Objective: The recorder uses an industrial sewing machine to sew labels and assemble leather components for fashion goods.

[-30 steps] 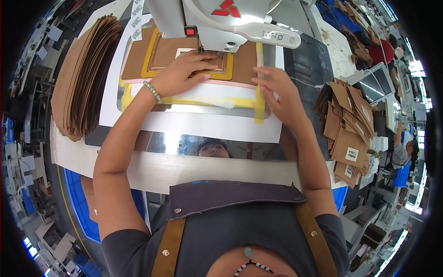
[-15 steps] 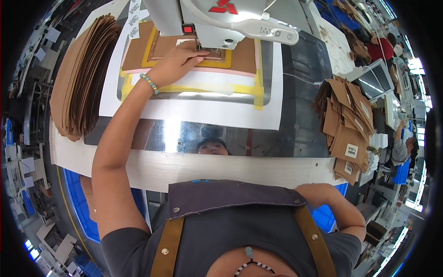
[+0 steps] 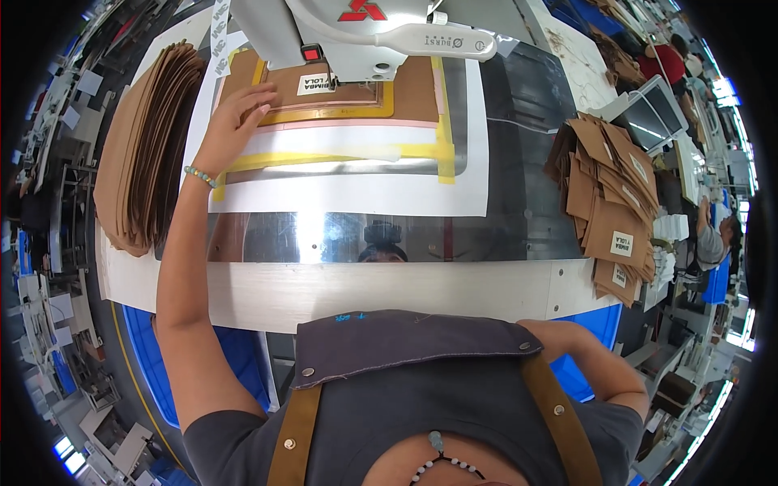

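My left hand point(image 3: 237, 123), with a beaded bracelet at the wrist, is held with its fingers stretched out over the left end of a yellow frame point(image 3: 377, 112). It grips nothing that I can see. Inside the frame lies a brown piece point(image 3: 284, 100) bearing a white label point(image 3: 314, 84) with dark print. A larger brown sheet point(image 3: 415, 91) shows around the frame. Just above the label stands the needle area of a white sewing machine point(image 3: 356, 66). My right forearm point(image 3: 612, 368) bends in at the lower right; its hand point(image 3: 545, 336) is mostly hidden behind my apron.
A thick stack of brown pieces point(image 3: 139, 154) stands at the left. At the right, labelled brown pieces point(image 3: 604, 194) are piled near a tilted screen point(image 3: 646, 121). White paper point(image 3: 405, 194) with yellow tape lies under the work. Blue bins point(image 3: 150, 364) stand below the table edge.
My left hand has drawn back left, away from the needle area, and the white label is now uncovered. The view has shifted slightly. My right arm stays much as it was.
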